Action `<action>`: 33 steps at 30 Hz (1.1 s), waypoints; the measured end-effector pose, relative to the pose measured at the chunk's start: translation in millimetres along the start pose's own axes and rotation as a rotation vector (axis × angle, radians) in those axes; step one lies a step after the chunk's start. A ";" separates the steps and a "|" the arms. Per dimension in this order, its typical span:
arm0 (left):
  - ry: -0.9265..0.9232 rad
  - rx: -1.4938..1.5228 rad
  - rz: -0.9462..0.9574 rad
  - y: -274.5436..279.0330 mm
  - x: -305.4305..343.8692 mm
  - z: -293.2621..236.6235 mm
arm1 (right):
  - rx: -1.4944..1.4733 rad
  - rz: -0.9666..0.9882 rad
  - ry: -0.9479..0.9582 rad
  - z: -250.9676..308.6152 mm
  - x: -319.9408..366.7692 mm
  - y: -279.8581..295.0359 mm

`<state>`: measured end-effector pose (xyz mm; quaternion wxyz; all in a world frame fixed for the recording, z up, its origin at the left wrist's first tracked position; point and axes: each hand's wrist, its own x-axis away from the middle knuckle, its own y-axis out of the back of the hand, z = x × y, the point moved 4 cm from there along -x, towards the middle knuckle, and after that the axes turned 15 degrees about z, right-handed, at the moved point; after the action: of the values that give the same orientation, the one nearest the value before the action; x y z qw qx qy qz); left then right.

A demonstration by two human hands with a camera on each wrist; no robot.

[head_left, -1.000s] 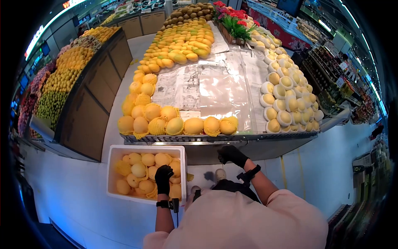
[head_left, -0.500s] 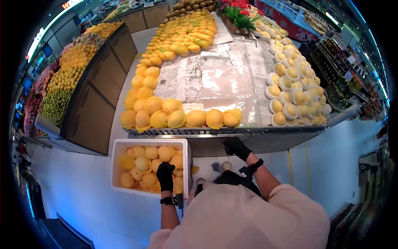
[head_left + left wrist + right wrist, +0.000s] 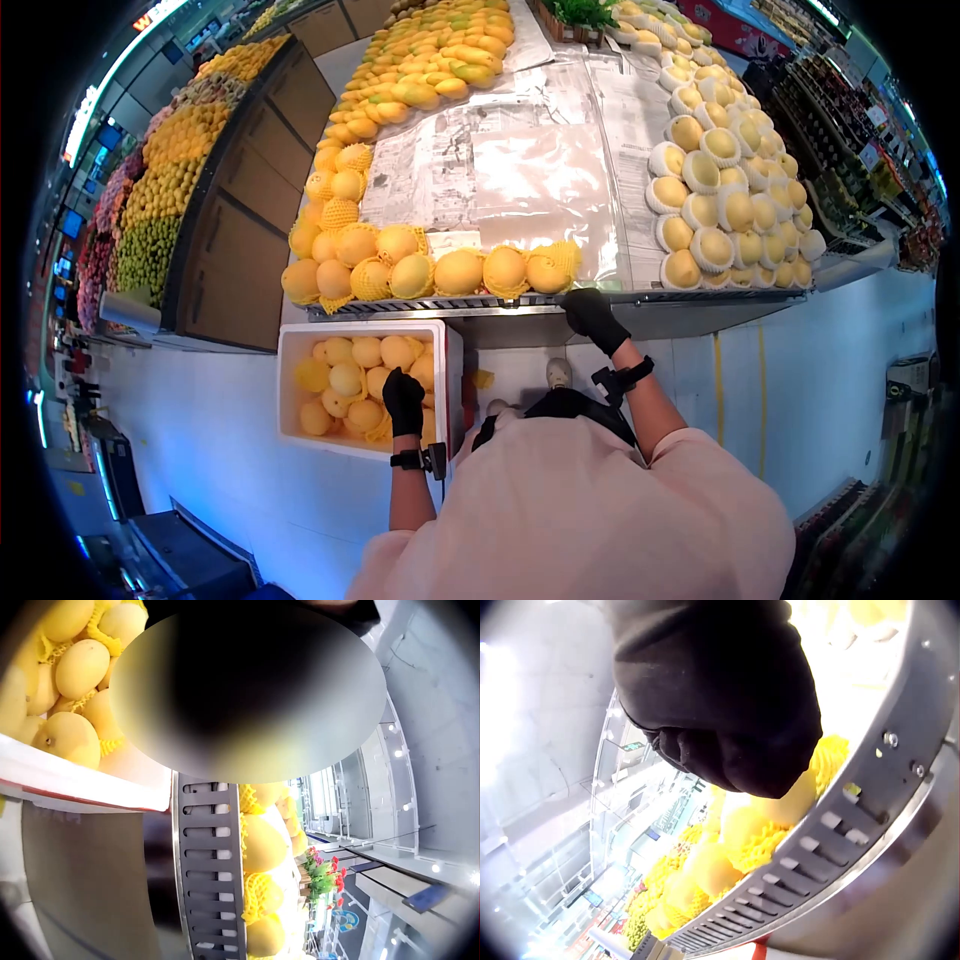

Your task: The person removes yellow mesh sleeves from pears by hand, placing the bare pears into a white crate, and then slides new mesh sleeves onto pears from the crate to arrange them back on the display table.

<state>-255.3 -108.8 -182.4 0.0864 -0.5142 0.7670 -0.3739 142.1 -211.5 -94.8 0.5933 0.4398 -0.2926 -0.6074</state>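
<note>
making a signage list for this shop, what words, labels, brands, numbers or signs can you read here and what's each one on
"W" on the reddish lit sign, head view's upper left; the rest can't be made out.
White lit sign below it: too blurred to read.
Printed sheets lining the display: too small to read.
Green sign, right wrist view: too blurred to read.

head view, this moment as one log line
left hand: at white box; right hand: near display rail; yellow fruit: in box, behind rail
</note>
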 end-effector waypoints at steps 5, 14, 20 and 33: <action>0.019 0.132 0.109 -49.8 -26.1 -2.4 | 0.135 0.043 -0.141 -64.0 16.0 16.5; 0.015 0.343 0.514 -104.7 -60.2 0.6 | -0.506 -0.086 -0.260 -125.9 36.2 38.0; -0.054 0.298 0.372 -137.4 -68.2 8.2 | -1.000 0.018 -0.364 -112.0 19.7 58.7; -0.224 -0.202 0.369 -109.5 -53.3 47.4 | -0.275 0.249 0.038 -68.1 -45.7 30.8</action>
<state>-127.2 -107.2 -156.8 0.1860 -0.4098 0.8671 -0.2136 212.3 -159.3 -89.3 0.7238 0.3265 -0.2478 -0.5551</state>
